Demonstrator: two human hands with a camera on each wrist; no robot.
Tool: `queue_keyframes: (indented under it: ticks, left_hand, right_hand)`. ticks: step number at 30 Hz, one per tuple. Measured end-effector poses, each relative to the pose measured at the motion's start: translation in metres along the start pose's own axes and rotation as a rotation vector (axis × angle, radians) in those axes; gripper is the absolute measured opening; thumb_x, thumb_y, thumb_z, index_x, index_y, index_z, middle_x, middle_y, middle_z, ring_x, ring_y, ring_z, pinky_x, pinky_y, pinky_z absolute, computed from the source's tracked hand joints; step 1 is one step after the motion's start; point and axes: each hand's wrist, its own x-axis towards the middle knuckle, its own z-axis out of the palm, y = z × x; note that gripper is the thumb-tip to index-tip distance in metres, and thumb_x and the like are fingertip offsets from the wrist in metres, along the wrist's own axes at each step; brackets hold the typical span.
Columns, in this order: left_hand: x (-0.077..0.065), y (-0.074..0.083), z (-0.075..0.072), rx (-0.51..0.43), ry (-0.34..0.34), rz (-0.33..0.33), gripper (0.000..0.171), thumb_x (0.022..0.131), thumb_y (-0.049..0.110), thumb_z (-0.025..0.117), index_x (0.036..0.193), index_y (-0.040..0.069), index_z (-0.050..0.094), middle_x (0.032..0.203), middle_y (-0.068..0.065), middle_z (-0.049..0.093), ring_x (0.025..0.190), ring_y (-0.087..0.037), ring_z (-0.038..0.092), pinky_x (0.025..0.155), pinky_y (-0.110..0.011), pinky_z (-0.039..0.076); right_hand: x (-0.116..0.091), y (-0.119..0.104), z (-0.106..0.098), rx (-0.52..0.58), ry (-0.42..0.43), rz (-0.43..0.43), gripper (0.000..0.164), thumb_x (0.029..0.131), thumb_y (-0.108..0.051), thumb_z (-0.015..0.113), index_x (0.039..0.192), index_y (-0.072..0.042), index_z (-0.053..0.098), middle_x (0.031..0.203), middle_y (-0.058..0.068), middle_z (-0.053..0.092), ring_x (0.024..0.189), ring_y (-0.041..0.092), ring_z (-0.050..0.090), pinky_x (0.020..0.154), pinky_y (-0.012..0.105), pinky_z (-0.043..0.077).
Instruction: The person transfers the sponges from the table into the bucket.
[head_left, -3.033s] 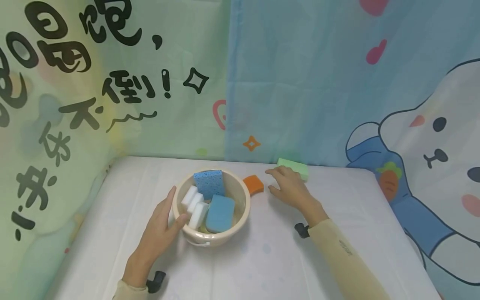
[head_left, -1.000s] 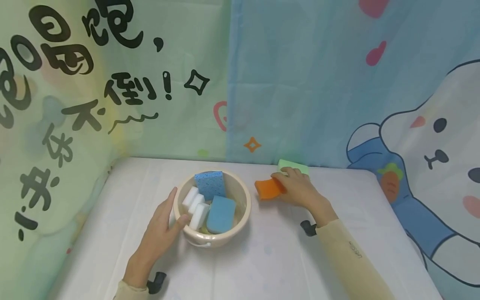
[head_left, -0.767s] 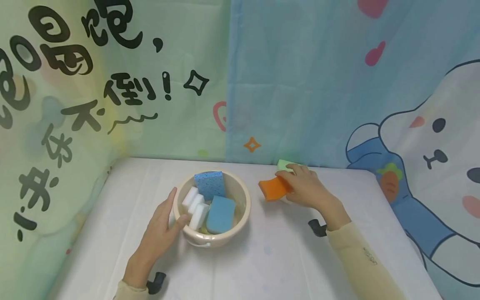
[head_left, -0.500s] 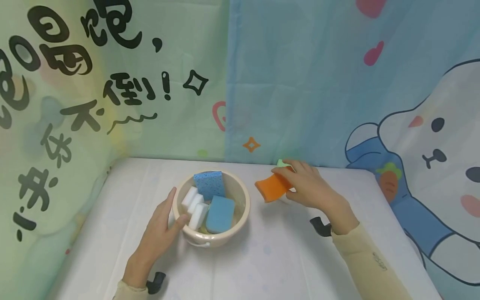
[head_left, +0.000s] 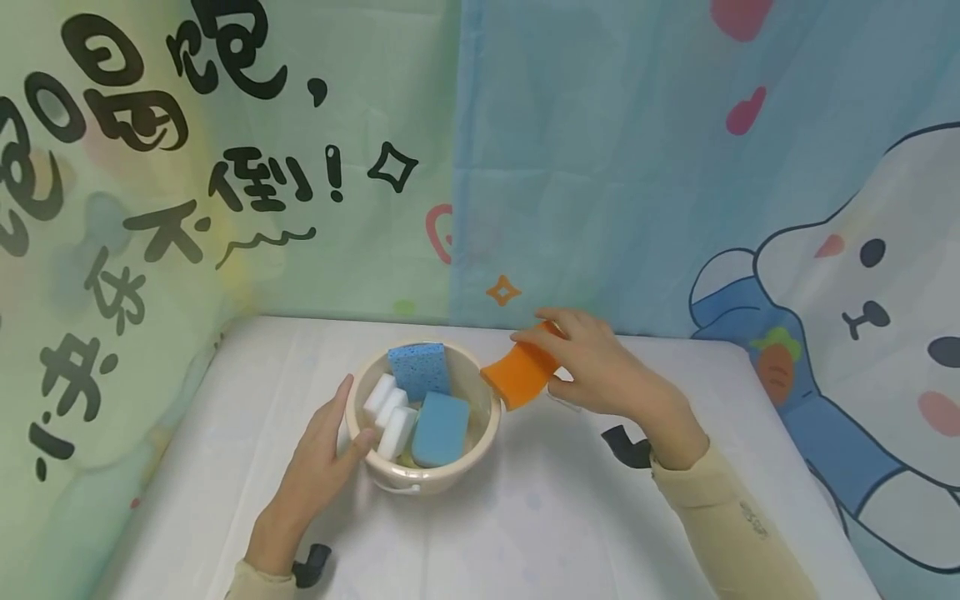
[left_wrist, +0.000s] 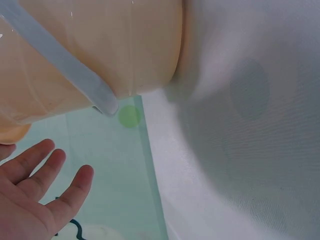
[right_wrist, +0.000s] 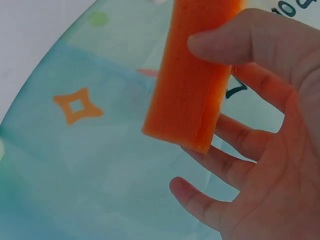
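A cream bucket stands on the white table with sponges inside. They are a speckled blue sponge, a smoother blue sponge and several white sponge blocks. My left hand rests along the bucket's left side, thumb over the rim; in the left wrist view its other fingers are spread, nearly straight. My right hand pinches a wavy orange sponge between thumb and fingers, its lower corner by the bucket's right rim. In the right wrist view, the thumb presses the face of the orange sponge.
The bucket's pale handle hangs down its near side. A thin white edge shows under the right hand, too small to identify. Printed cloth hangs directly behind the table's far edge.
My right hand has picked up the orange sponge from beside the bucket, drawn it right, then brought it back left to the rim. The green sponge is now hidden. The left hand stays put.
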Motion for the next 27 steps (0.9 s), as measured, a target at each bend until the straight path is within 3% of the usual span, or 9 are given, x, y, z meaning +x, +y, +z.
queue_keyframes:
  ticks: [8, 17, 27]
  left_hand:
    - [-0.001, 0.001, 0.0, 0.003, 0.005, -0.007, 0.076, 0.101, 0.037, 0.06, 0.161, 0.012, 0.019, 0.155, -0.019, 0.037, 0.142, -0.039, 0.034, 0.113, -0.061, 0.028]
    - [-0.001, -0.002, 0.0, 0.003, 0.002, -0.006, 0.076, 0.101, 0.037, 0.06, 0.161, 0.015, 0.019, 0.156, -0.017, 0.036, 0.142, -0.038, 0.034, 0.113, -0.061, 0.029]
    - [-0.001, 0.0, 0.0, 0.009, 0.0, -0.007, 0.076, 0.101, 0.038, 0.059, 0.162, 0.016, 0.019, 0.156, -0.019, 0.037, 0.141, -0.039, 0.035, 0.112, -0.062, 0.029]
  right_hand:
    - [0.019, -0.025, 0.007, -0.011, -0.041, -0.129, 0.056, 0.086, -0.003, 0.07, 0.139, -0.017, 0.056, 0.142, 0.018, 0.046, 0.133, 0.038, 0.039, 0.108, 0.06, 0.03]
    - [0.043, -0.053, 0.022, -0.05, -0.096, -0.227, 0.054, 0.088, -0.02, 0.078, 0.137, -0.025, 0.057, 0.145, 0.015, 0.045, 0.135, 0.034, 0.037, 0.108, 0.06, 0.031]
    - [0.049, -0.058, 0.04, -0.095, -0.146, -0.256, 0.052, 0.087, -0.009, 0.075, 0.134, -0.028, 0.062, 0.144, 0.013, 0.047, 0.133, 0.035, 0.041, 0.106, 0.06, 0.036]
